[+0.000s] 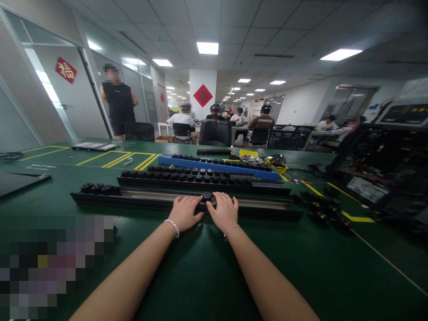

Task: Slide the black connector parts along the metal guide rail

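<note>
A long black rail lies across the green table in front of me. My left hand and my right hand rest side by side on its middle, fingers curled over the rail. Between their fingertips sits a small black part on the rail, and both hands pinch or press it. A few similar black parts sit at the rail's left end. Behind it lies a second black rail full of parts, then a blue rail.
Loose black parts lie right of the rail. A dark machine stands at the right. A metal bowl sits behind the blue rail. Yellow tape lines mark the table. Several people sit at far tables; one person stands at the left.
</note>
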`<action>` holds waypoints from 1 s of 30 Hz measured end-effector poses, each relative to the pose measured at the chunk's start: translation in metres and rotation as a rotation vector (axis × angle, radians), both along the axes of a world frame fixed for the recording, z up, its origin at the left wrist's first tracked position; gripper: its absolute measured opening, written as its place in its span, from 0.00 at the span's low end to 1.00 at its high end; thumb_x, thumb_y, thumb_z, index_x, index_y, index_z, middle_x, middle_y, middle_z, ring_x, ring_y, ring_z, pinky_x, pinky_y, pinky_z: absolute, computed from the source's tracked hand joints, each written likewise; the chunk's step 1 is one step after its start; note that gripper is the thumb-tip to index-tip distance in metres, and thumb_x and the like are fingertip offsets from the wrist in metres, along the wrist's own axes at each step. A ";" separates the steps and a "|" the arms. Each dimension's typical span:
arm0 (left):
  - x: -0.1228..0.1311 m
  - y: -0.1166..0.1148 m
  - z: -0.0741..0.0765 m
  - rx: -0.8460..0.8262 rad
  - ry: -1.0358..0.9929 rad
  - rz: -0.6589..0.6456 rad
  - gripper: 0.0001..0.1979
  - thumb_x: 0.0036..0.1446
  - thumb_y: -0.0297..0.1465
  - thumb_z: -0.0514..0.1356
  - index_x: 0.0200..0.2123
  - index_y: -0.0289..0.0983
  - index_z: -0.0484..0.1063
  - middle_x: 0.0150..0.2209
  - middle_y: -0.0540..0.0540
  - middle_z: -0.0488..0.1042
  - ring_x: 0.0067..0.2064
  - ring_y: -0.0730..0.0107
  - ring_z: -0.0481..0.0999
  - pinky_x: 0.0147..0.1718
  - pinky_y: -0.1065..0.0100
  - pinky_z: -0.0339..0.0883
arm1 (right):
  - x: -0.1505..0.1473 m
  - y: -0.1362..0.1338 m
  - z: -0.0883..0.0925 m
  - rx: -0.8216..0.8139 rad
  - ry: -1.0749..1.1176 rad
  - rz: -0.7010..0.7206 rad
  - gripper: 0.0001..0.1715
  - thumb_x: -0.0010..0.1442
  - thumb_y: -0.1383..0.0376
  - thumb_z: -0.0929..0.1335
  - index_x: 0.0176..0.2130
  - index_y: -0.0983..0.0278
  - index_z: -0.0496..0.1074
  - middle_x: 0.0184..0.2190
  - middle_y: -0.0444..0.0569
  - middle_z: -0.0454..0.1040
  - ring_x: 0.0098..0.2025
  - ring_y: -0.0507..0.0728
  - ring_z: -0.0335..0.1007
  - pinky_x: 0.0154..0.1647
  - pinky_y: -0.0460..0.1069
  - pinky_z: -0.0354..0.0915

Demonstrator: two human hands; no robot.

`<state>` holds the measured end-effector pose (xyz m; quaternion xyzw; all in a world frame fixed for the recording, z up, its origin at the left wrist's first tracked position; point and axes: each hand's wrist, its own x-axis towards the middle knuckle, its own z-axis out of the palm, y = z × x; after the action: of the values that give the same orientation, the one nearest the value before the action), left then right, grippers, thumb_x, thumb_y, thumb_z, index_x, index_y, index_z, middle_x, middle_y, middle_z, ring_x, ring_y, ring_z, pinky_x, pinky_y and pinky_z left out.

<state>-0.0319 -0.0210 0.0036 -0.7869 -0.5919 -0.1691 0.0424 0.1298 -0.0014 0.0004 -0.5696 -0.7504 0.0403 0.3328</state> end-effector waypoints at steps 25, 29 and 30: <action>0.007 0.002 0.007 -0.048 0.089 0.060 0.27 0.53 0.40 0.52 0.58 0.53 0.57 0.44 0.47 0.72 0.46 0.58 0.68 0.47 0.54 0.51 | -0.011 0.002 0.000 0.027 0.121 -0.148 0.18 0.55 0.55 0.63 0.42 0.60 0.71 0.46 0.47 0.73 0.52 0.57 0.61 0.57 0.56 0.40; 0.008 0.002 0.008 -0.055 0.095 0.061 0.26 0.53 0.39 0.52 0.57 0.54 0.57 0.42 0.46 0.73 0.46 0.57 0.68 0.46 0.54 0.52 | -0.011 0.002 -0.001 0.030 0.126 -0.153 0.18 0.55 0.55 0.62 0.42 0.60 0.71 0.45 0.48 0.73 0.52 0.57 0.61 0.57 0.56 0.41; 0.008 0.002 0.008 -0.054 0.098 0.060 0.26 0.53 0.39 0.52 0.57 0.54 0.57 0.42 0.46 0.73 0.45 0.57 0.68 0.45 0.54 0.52 | -0.011 0.002 -0.001 0.032 0.124 -0.152 0.17 0.55 0.56 0.62 0.42 0.60 0.71 0.45 0.48 0.73 0.52 0.57 0.61 0.57 0.56 0.41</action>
<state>-0.0235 -0.0190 0.0118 -0.7770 -0.6169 -0.1129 0.0550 0.1184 0.0007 -0.0005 -0.6159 -0.6835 0.0385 0.3898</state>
